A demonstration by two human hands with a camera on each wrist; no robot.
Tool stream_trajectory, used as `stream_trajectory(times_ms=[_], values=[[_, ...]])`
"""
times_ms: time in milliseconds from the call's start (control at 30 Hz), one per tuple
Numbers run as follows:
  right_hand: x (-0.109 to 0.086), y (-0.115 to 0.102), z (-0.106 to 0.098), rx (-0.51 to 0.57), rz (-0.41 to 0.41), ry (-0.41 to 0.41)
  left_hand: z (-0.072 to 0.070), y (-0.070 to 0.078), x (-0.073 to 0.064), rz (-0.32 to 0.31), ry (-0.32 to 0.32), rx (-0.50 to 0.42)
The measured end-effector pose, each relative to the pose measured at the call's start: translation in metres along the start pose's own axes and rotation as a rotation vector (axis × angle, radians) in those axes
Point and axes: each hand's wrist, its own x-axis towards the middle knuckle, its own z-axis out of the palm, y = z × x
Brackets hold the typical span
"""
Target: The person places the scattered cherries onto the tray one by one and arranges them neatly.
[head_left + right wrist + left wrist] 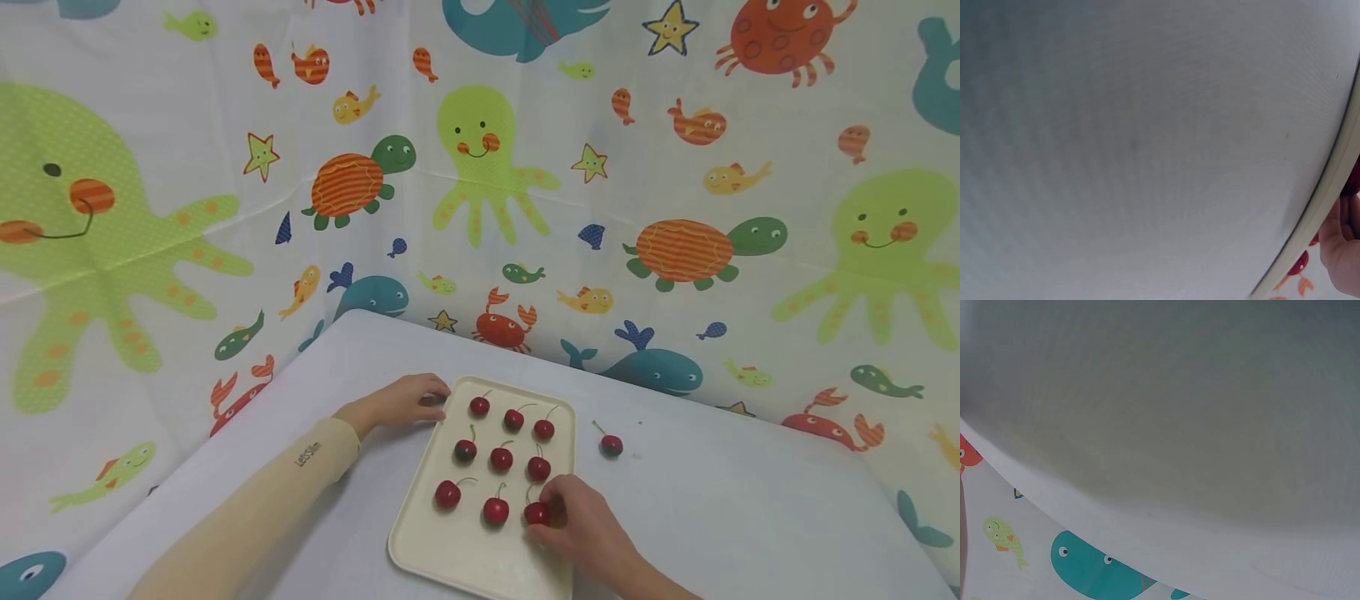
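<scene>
A cream tray (450, 554) bears several dark red cherries with stems, laid out in three rows of three. My right hand (588, 529) pinches the cherry (536, 514) at the near right corner of this layout, between thumb and fingers. At the tray's far left edge, my left hand (403, 402) rests with bent fingertips against the rim. One more cherry (612, 446) lies on the table right of the tray. In the right wrist view, part of the right hand (1340, 256) shows past the tray rim (1322, 203). The left wrist view shows no cherries.
A white table (720, 508) stands in a corner. Behind it hangs a white curtain (540, 117) printed with sea animals. Small bits (637, 456) lie near the loose cherry. A beige sleeve (262, 492) covers the left forearm.
</scene>
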Motion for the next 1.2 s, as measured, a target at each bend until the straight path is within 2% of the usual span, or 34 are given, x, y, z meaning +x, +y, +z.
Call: stream_trajectory(times_ms=[600, 900, 1200], values=[[0.000, -0.001, -0.004, -0.016, 0.049, 0.018, 0.000, 0.001, 0.000, 0.002, -0.001, 0.010], [0.000, 0.003, -0.012, 0.046, 0.141, 0.118, 0.002, -0.002, 0.000, -0.008, 0.010, 0.002], [0.002, 0.015, -0.025, 0.064, 0.172, 0.260, 0.002, 0.000, 0.001, -0.007, 0.005, -0.001]])
